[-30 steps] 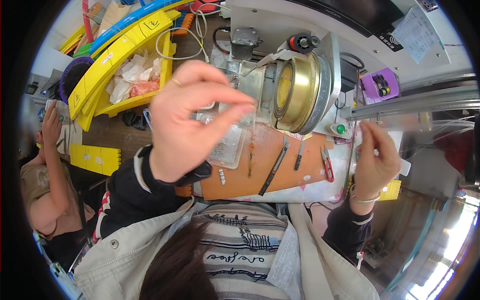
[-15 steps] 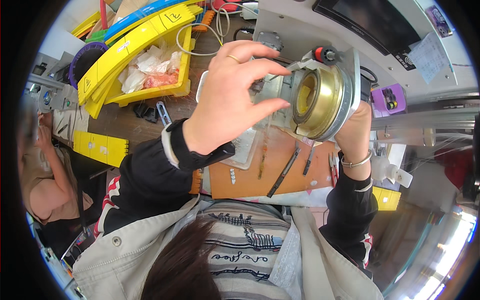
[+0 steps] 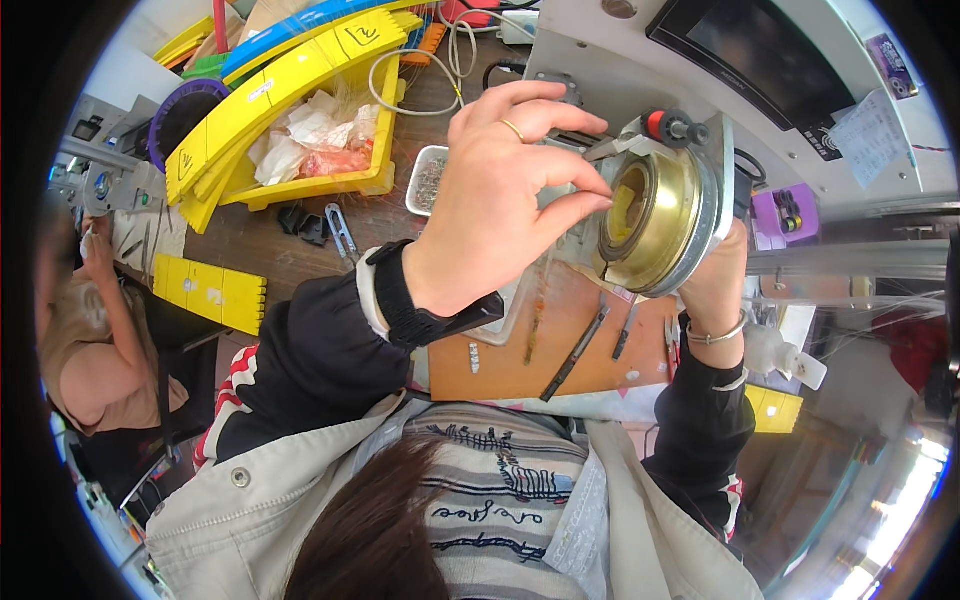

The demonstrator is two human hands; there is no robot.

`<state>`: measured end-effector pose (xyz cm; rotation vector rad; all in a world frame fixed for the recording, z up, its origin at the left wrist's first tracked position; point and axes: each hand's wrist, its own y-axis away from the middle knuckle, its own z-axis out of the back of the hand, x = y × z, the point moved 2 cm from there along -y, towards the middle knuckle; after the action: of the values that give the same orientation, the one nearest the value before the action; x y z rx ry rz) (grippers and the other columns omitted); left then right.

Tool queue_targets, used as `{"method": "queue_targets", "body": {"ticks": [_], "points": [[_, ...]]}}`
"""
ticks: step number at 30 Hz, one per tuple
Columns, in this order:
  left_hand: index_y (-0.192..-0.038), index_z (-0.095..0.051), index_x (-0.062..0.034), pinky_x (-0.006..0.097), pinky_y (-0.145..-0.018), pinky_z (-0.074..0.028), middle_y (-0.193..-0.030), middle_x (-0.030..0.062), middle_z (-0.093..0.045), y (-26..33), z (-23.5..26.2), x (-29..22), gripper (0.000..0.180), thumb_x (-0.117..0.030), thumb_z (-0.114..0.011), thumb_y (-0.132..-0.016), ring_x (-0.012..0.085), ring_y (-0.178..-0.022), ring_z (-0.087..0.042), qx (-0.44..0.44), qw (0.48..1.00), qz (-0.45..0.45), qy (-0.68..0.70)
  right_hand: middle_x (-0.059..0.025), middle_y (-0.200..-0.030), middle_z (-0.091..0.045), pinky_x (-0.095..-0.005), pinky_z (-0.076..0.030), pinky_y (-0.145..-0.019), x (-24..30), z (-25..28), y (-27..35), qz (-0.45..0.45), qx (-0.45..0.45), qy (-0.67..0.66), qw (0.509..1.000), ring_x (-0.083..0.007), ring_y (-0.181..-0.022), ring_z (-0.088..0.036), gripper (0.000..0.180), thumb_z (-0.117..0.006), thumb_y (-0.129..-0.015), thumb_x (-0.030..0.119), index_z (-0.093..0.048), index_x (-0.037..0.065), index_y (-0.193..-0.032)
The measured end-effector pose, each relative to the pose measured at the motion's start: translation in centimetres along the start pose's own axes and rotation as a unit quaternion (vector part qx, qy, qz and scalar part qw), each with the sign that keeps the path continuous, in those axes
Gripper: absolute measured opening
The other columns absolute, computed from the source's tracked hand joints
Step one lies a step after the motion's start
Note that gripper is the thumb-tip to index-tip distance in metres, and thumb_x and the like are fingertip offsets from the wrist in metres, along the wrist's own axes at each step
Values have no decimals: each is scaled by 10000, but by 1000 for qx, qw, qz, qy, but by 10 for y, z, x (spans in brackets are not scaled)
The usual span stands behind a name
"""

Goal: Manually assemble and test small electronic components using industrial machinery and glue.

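Note:
My left hand (image 3: 503, 190) is raised beside a brass-coloured wheel (image 3: 675, 222) on the machine. Its thumb and index fingertip meet in a pinch close to the wheel's left face; whatever is between them is too fine to make out. The other fingers stay bent above. Behind the wheel and its grey metal plate (image 3: 722, 180), my right hand (image 3: 716, 280) reaches up, its fingers hidden. A red-and-black knob (image 3: 675, 129) sits on top of the wheel's mount.
On the orange board (image 3: 480, 370) lie dark slim tools (image 3: 575, 352). A white tray of small metal pieces (image 3: 428, 180) and a yellow bin (image 3: 380, 175) with crumpled paper stand left. A purple box (image 3: 784, 213) is at right. Another person (image 3: 105, 350) sits far left.
My left thumb and index finger have come together from a wide gap, close to the wheel. The whole view has shifted slightly. My right hand remains behind the wheel.

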<state>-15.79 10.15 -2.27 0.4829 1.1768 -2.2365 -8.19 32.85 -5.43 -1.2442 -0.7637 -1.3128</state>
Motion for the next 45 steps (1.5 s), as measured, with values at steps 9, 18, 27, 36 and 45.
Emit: {"method": "queue_targets", "body": {"ticks": [9, 18, 27, 36, 45], "points": [[-842, -791, -124, 437, -1031, -450, -1168, 32, -720, 7, 6, 0, 145, -47, -825, -725, 324, -1269, -546, -15, 1000, 16, -4, 11, -840, -739, -222, -506, -656, -2, -1, 3, -1, -15, 1, 1000, -38, -733, -624, 101, -750, -828, -85, -762, 0, -882], [-883, -735, -12, 377, -1019, -438, -1062, 88, -684, 20, 45, 25, 58, -32, -767, -838, 252, -1179, -601, 12, 990, 130, 44, 1, -795, -710, -210, -416, -590, 22, 40, 34, 13, -117, 218, 969, -25, -672, -548, 109, -743, -859, -57, -771, -5, -951], [-891, -738, 1, 296, -838, -490, -980, 71, -692, 23, 50, 63, 104, -94, -767, -863, 163, -935, -647, 42, 976, 187, 102, -8, -825, -716, -190, -421, -608, 22, 44, 49, 9, -186, 207, 960, -33, -661, -539, 131, -774, -851, -44, -781, -5, -975], [-937, -683, 9, 261, -854, -447, -951, 4, -647, 25, 52, 103, 89, -65, -723, -908, 86, -929, -576, 179, 849, 369, 333, -11, -796, -696, -196, -405, -581, 30, 43, 51, 49, -192, 271, 942, -39, -651, -532, 131, -779, -847, -38, -782, -1, -973], [-1003, -700, 19, 339, -825, -530, -1086, 129, -732, 35, 32, 104, 149, -43, -653, -876, 253, -983, -687, 123, 973, 182, 72, -104, -819, -745, -267, -503, -623, 36, 35, 56, 52, -114, 310, 942, -177, -691, -686, 164, -787, -805, -27, -790, 15, -964]]}}
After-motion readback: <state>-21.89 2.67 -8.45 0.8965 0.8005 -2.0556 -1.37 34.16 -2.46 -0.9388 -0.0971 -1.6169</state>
